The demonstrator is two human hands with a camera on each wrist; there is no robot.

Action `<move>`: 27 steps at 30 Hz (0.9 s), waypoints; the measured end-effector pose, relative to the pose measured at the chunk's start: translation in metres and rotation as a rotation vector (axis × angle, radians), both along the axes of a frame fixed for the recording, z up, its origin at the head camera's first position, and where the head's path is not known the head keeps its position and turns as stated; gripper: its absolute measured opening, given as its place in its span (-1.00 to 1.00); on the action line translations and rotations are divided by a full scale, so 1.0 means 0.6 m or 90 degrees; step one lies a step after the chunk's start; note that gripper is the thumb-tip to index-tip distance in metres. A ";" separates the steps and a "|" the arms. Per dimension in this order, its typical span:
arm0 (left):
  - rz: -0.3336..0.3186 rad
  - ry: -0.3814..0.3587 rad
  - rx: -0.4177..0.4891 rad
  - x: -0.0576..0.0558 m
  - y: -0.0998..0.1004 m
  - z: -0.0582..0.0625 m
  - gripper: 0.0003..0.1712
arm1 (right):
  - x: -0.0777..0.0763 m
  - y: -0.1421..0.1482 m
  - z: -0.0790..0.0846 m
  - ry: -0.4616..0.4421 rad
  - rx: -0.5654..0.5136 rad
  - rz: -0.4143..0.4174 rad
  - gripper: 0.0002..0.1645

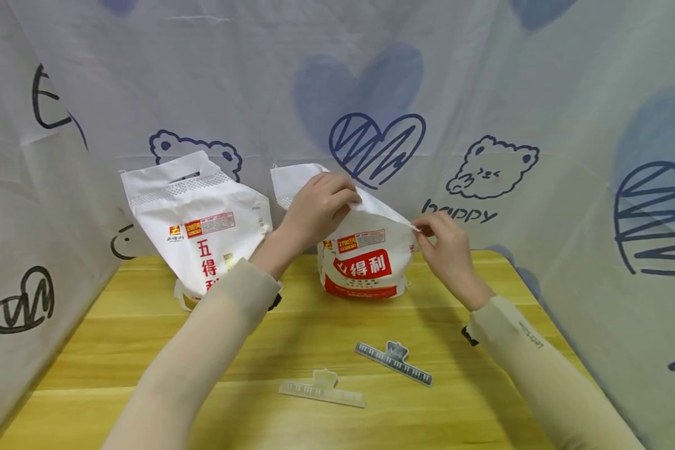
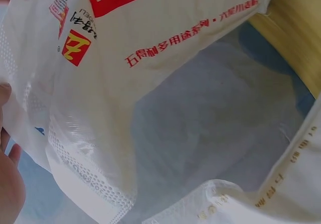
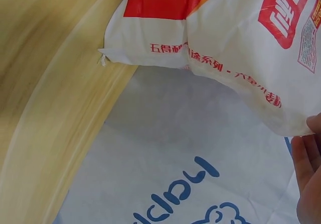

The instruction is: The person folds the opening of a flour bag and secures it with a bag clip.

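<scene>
A white flour bag [image 1: 365,269] with red printing stands on the table, its top folded over. My right hand [image 1: 447,250] pinches the right end of that fold between thumb and fingers; in the right wrist view the fingers [image 3: 303,158] are at the bag's corner. At the left part of the fold, my left hand [image 1: 323,203] holds the bag's top with bent fingers, its thumb side hidden in the head view. The perforated top strip [image 2: 90,179] of the bag hangs beyond the left hand in the left wrist view.
A second white flour bag [image 1: 197,219] with a cut-out handle stands to the left, partly behind my left forearm. Nearer me on the wooden table [image 1: 416,412] lie a black piano-key clip [image 1: 394,361] and a pale clear one [image 1: 323,390]. A printed cloth [image 1: 472,81] hangs behind.
</scene>
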State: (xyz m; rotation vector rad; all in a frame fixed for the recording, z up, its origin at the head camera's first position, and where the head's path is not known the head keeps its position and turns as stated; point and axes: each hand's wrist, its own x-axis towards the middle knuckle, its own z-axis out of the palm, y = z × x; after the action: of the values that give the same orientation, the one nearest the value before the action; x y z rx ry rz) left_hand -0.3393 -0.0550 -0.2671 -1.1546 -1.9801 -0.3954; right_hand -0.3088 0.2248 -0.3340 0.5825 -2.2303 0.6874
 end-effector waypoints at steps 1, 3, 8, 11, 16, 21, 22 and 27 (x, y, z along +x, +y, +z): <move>-0.004 0.000 0.001 0.001 -0.003 -0.002 -0.86 | 0.001 -0.001 -0.001 -0.002 0.001 -0.001 -0.77; -0.008 0.000 0.000 0.003 -0.008 -0.004 -0.86 | 0.001 -0.001 -0.002 -0.006 0.006 0.001 -0.76; 0.003 0.006 -0.007 0.005 -0.018 -0.007 -0.85 | 0.000 0.000 -0.004 -0.023 0.039 0.004 -0.70; 0.020 0.002 -0.019 0.004 -0.020 -0.006 -0.85 | -0.003 0.002 -0.008 -0.057 0.057 0.021 -0.61; 0.079 -0.064 -0.062 0.002 -0.017 -0.001 -0.84 | -0.005 0.000 -0.015 -0.154 0.008 0.053 -0.58; 0.123 -0.134 -0.094 -0.004 -0.009 0.009 -0.64 | -0.005 -0.008 -0.016 -0.232 -0.115 0.085 -0.57; 0.127 -0.141 -0.097 -0.005 -0.007 0.010 -0.60 | -0.005 -0.010 -0.016 -0.244 -0.143 0.091 -0.56; 0.149 -0.175 -0.109 -0.011 0.002 0.020 -0.48 | -0.008 -0.018 -0.015 -0.285 -0.249 0.090 -0.53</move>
State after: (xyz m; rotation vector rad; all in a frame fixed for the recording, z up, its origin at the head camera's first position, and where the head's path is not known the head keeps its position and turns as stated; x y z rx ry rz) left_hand -0.3461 -0.0536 -0.2552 -0.9966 -2.3990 -0.2779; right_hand -0.3134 0.2141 -0.3427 0.4184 -2.3687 1.4032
